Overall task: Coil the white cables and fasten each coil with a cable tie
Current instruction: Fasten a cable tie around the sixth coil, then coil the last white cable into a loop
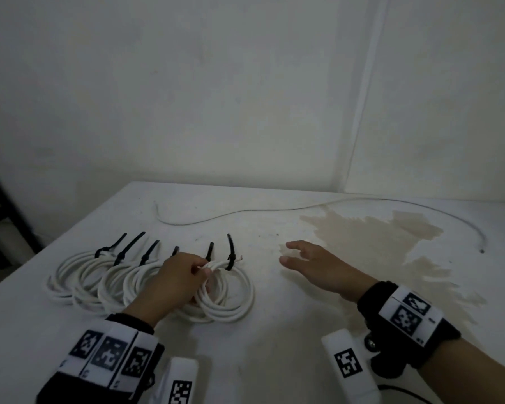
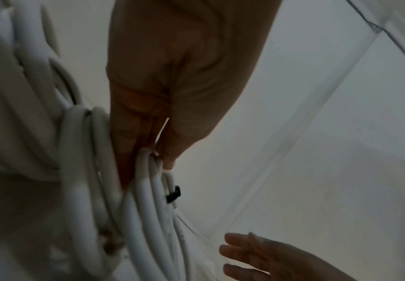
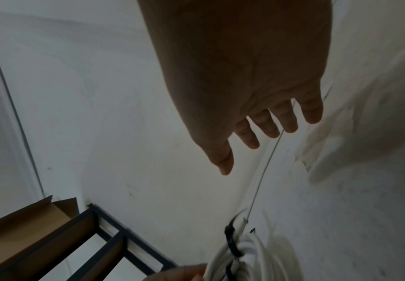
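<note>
We've got a row of tied coils on the table, left of the brown stain, each with a black cable tie. Our left hand pinches the rightmost coil at its top. Our right hand hovers beside the stain, fingers spread, holding nothing. A loose cable runs behind the stain.
</note>
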Demonstrator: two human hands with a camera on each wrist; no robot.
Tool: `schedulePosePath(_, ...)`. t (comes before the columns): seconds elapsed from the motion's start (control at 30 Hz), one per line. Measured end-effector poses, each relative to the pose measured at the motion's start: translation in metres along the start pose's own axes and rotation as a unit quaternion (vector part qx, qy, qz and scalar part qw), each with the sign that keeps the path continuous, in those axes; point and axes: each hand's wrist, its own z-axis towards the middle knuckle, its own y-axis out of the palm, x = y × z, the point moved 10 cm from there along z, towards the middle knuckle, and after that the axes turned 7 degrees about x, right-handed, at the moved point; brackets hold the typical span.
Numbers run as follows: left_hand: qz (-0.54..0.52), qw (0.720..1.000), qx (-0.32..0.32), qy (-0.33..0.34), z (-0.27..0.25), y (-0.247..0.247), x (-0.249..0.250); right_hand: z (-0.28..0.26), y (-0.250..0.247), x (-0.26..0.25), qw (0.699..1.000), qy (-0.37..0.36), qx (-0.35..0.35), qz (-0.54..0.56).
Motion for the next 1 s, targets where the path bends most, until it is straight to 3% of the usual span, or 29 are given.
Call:
schedulePosePath(0.2, 0.103, 0.994, 0.015, -0.022, 0.007, -0.006, -0.001, 0.018, -0.012, 0.015, 0.999, 0.016, 0.024, -0.014)
schedulePosePath(0.37, 0.068, 0.992, 0.102, -0.032, 0.02, -0.051, 0.011, 0.036, -0.021, 0.018, 0.998, 0.018, 0.032, -0.043)
schedulePosePath(0.5, 0.077, 0.99, 0.119, -0.013, 0.046, -0.077, 0.02, 0.056, -0.03, 0.019, 0.995, 0.018, 0.042, -0.09)
schedulePosePath(0.73, 0.174, 0.98, 0.096, -0.01, 0.097, -0.079, 0.033, 0.107, -0.035, 0.013, 0.991, 0.017, 0.044, -0.127)
schedulePosePath(1.0, 0.363, 0.932, -0.02, -0.01, 0.16, -0.043, 0.021, 0.167, -0.036, 0.009, 0.954, -0.01, 0.027, -0.297)
